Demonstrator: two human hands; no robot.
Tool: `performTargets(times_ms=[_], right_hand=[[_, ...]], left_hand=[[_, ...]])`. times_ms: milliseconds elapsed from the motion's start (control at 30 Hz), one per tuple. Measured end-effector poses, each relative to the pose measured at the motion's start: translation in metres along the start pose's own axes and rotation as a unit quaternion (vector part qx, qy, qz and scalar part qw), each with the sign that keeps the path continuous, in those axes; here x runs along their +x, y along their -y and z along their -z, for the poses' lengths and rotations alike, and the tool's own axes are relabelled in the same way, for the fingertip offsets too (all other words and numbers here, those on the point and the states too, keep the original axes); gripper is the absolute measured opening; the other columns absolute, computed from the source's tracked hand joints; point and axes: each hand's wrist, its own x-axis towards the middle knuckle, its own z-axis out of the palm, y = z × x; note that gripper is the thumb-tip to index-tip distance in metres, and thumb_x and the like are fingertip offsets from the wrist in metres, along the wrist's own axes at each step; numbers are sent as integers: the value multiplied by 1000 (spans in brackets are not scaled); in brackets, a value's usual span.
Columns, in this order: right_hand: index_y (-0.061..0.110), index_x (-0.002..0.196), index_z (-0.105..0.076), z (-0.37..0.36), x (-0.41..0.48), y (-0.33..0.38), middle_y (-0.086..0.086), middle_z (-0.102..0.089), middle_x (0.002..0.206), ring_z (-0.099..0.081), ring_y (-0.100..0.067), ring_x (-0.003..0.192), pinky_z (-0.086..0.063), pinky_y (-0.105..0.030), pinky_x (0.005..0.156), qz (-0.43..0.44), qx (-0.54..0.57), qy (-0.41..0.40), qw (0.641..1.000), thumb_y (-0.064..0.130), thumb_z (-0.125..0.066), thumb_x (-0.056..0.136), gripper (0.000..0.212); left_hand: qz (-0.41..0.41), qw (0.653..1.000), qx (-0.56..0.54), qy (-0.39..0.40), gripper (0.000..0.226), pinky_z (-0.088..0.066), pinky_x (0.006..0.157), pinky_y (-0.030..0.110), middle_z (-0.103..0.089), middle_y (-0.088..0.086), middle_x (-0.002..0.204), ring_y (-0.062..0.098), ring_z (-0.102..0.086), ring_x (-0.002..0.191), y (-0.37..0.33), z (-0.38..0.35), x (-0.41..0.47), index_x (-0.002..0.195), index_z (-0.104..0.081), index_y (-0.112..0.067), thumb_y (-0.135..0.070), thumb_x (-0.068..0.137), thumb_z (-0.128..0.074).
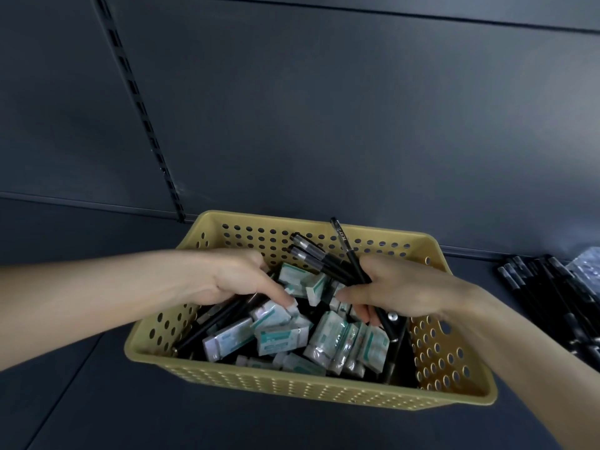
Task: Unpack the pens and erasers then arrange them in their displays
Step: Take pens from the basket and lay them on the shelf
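Observation:
A tan perforated basket (292, 389) sits on the dark shelf and holds several white-and-green boxed erasers (281, 341) and black pens (211, 326). My right hand (396, 293) is inside the basket and grips a bunch of black pens (328, 263) that stick up toward the back wall. My left hand (240, 277) reaches into the left side of the basket, its fingers curled down among the pens and erasers; whether it holds one is hidden.
A row of black pens (552, 297) lies on the shelf at the right edge, with clear plastic wrapping (587, 264) behind them. A slotted upright (143, 115) runs down the dark back panel. The shelf's front lies below the basket.

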Motion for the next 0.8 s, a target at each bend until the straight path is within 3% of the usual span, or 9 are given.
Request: performTargets(times_ms=[100,233,400,467,533,633,667,700,800], right_hand=[[14,73,-57,1,-1,1,-1,-65,61,-57,-13,55,-47,-27,62,16,16,1,1000,30,-55,93,26],[13,96,-54,0,0,-2,-2,-68,66,-60,-10,53,-44,-18,52,28,78,-4,997,21,-53,96,8],[19,78,-56,0,0,-1,-1,-66,61,-58,-13,53,-46,-21,56,55,72,-11,996,28,-56,93,18],[23,78,-59,0,-1,0,-2,-67,62,-58,-15,54,-47,-25,60,75,101,-10,992,31,-54,94,18],[25,84,-59,1,-2,3,-7,-69,67,-60,-18,57,-49,-30,62,94,156,-8,983,29,-54,94,12],[20,91,-58,3,-3,6,-12,-71,73,-64,-16,58,-51,-25,59,107,224,-12,969,25,-55,93,7],[17,88,-59,4,-3,7,-12,-71,73,-64,-16,57,-52,-24,58,110,237,-15,965,24,-55,93,10],[14,84,-60,5,-3,9,-13,-71,73,-65,-16,57,-52,-23,57,113,248,-13,962,24,-54,93,15],[8,91,-59,3,-3,14,-19,-71,80,-68,-21,61,-55,-26,57,123,290,12,949,27,-53,91,20]], left_hand=[[-2,999,6,49,92,-16,117,36,-43,11,144,24,-32,137,-2,-3,-3,135,-42,-7,-25,57,-85],[-11,998,32,62,107,-16,117,38,-33,8,151,23,-28,139,-2,-6,-5,146,-27,-8,-31,59,-83],[-74,996,25,39,118,-20,118,40,-37,4,150,19,-31,139,-1,-5,-11,143,-38,-12,-58,42,-79],[-101,994,21,18,113,-20,117,35,-36,3,151,18,-32,138,-1,-6,-14,144,-37,-14,-65,50,-74],[-134,990,23,-38,97,-24,106,23,-41,-3,144,16,-39,133,-2,-8,-20,145,-32,-14,-64,68,-63],[-220,966,8,-136,68,-48,82,29,-57,-7,110,7,-59,89,-5,-5,-23,121,-53,-8,-61,78,-54],[-246,955,-13,-167,55,-48,71,28,-59,-7,76,6,-58,72,-6,-4,-25,105,-58,-9,-58,81,-54],[-264,943,-38,-199,45,-46,60,26,-39,-9,64,6,-52,60,-6,-3,-25,93,-57,-10,-54,84,-55],[-289,923,-137,-216,34,-36,43,19,-42,-6,56,7,-39,48,-8,1,-26,89,-51,-7,-40,89,-58]])
